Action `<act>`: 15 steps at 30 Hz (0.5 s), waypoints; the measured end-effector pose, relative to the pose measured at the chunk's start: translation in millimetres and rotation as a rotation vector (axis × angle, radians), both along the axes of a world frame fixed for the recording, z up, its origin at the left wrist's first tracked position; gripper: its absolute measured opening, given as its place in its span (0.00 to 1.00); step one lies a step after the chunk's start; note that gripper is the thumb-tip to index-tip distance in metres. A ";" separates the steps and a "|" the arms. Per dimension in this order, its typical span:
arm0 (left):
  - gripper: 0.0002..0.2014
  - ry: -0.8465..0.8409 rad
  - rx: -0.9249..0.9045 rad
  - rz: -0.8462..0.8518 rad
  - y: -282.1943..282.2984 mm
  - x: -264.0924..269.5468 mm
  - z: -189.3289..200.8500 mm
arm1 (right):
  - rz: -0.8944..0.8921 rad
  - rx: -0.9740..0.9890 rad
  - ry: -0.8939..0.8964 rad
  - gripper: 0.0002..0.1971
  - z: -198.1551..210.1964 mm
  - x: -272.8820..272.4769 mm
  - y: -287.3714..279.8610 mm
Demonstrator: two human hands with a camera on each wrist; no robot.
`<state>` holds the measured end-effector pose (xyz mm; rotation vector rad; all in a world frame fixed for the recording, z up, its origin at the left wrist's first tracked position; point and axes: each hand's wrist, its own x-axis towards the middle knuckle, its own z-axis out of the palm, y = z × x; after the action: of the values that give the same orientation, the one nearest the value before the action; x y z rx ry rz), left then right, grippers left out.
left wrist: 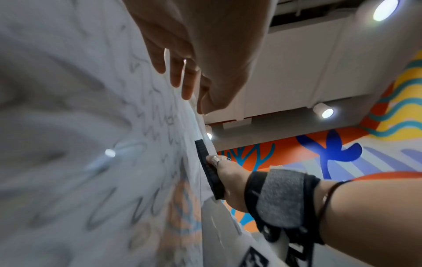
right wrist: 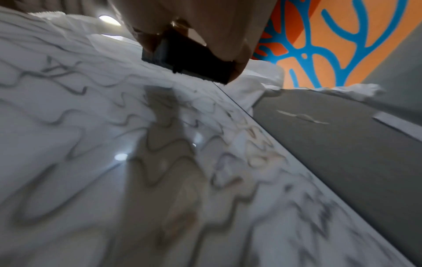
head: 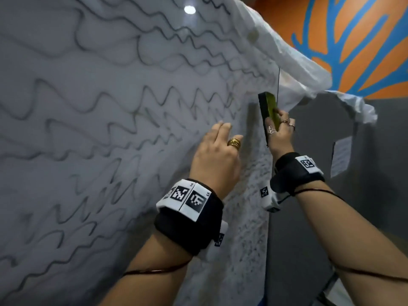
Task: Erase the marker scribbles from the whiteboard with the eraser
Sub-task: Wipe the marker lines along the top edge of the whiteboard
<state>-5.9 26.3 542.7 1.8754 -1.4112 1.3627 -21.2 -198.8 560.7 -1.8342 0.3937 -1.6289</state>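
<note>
Forearms with black wrist bands fill the near part of the head view, both raised toward the whiteboard. Its surface is covered in wavy black marker scribbles across the left and middle. The left hand rests flat on the board, fingers straight and close together, just left of the right hand, which pinches the eraser between thumb and curled fingers.

That eraser stands on end, long axis running up along the board's right edge, dark felt face turned left toward the board; the wrist views suggest the felt is at or very near the surface, though contact is uncertain. Nearly every scribble lies to the left of it, so the coming stroke probably has to sweep leftward, across where the left hand rests. Crumpled white plastic film hangs over the top right corner.
</note>
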 end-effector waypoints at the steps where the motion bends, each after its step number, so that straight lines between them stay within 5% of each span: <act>1: 0.24 -0.059 -0.024 0.026 -3.8 0.5 11.7 | 0.021 -0.042 -0.024 0.21 7.2 2.3 -7.6; 9: 0.27 -0.256 0.033 0.205 -42.7 -3.6 117.3 | 0.132 -0.204 -0.081 0.30 41.6 10.9 -60.7; 15: 0.22 -0.253 0.174 0.554 -81.9 -4.9 194.9 | 0.202 -0.277 -0.076 0.31 71.9 15.1 -89.0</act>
<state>-10.7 -55.6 737.6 2.3975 -1.1953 1.8359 -6.1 -287.8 632.6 -1.9323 -0.0536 -1.6701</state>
